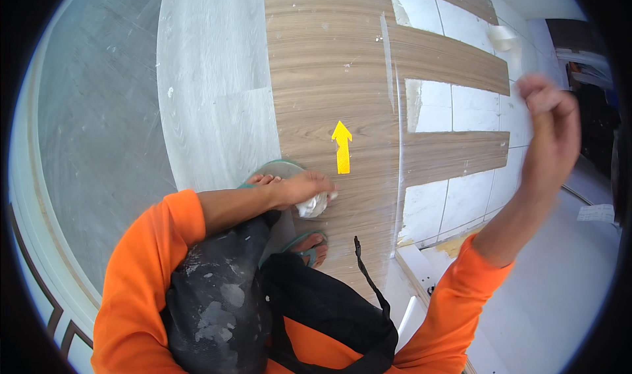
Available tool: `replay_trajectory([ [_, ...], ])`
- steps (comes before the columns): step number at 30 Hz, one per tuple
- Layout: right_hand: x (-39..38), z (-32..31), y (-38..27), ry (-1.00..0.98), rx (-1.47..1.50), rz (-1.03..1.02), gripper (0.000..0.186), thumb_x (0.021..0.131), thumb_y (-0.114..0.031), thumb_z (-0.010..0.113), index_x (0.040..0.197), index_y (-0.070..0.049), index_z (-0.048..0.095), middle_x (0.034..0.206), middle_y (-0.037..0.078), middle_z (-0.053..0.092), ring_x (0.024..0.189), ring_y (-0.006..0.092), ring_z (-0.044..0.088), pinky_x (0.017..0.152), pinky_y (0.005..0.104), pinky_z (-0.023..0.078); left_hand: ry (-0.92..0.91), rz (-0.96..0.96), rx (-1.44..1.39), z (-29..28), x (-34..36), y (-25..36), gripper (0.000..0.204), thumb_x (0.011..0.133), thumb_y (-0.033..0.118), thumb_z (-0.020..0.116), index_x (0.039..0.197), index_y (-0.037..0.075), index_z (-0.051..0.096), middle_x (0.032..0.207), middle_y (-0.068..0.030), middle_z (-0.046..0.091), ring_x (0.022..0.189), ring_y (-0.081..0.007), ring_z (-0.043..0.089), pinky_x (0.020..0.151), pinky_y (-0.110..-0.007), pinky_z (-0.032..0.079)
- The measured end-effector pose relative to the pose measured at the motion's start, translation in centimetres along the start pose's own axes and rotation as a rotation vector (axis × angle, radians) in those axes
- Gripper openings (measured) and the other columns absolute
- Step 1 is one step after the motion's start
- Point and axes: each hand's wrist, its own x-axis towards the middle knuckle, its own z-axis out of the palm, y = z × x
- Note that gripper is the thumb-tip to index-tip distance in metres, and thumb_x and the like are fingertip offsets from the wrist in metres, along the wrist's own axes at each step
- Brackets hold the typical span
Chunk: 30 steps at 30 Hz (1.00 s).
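In the head view, my left hand [305, 188] curls round a white wad [315, 207] by the feet [317, 246]. It looks light and soft, best held by its sides. My right hand [553, 114] is blurry; I can't tell if it pinches anything.

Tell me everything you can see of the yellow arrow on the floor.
The yellow arrow is flat, with a broad triangular head and straight shaft; it looks like a sticker. A small patch at its left edge looks worn. It lies on brown wood-look flooring, pointing away from the person. The left hand is nearby, not touching it.
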Motion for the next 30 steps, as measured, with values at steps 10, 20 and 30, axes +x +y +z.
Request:
replay_trajectory([
  [10, -23.8, 11.8, 1.7, 0.042, 0.059, -0.037, 0.008, 0.074, -0.005, 0.063, 0.08, -0.008, 0.059, 0.085, 0.01, 0.056, 0.08, 0.0288, 0.055, 0.073, 0.0392, 0.041, -0.199, 0.099, -0.487, 6.4, -1.4, 5.6, 0.056, 0.088, 0.06, 0.041, 0.106, 0.007, 0.053, 0.087, -0.0028, 0.058, 0.08, -0.0117, 0.057, 0.07, -0.03, 0.049],
  [20, -33.1, 7.5, 5.0, 0.528, 0.362, 0.489, 0.016, 0.075, -0.012, 0.071, 0.082, -0.002, 0.062, 0.091, 0.012, 0.058, 0.087, 0.0249, 0.057, 0.074, 0.0335, 0.045, -0.336, 0.145, 0.353, 15.8, 2.7, 6.0, 0.043, 0.091, 0.029, 0.054, 0.123, 0.003, 0.041, 0.103, -0.0042, 0.056, 0.097, -0.0112, 0.051, 0.082, -0.025, 0.042],
  [30, -37.3, 4.0, 5.0, 0.917, 1.446, 0.586, 0.04, 0.076, 0.002, 0.063, 0.11, -0.009, 0.043, 0.112, 0.007, 0.049, 0.104, 0.0198, 0.05, 0.086, 0.0345, 0.043, -0.399, 0.198, 0.588, 23.8, 2.4, 5.8, 0.04, 0.089, 0.021, 0.054, 0.123, 0.004, 0.041, 0.11, -0.0076, 0.053, 0.101, -0.0144, 0.051, 0.084, -0.027, 0.042],
])
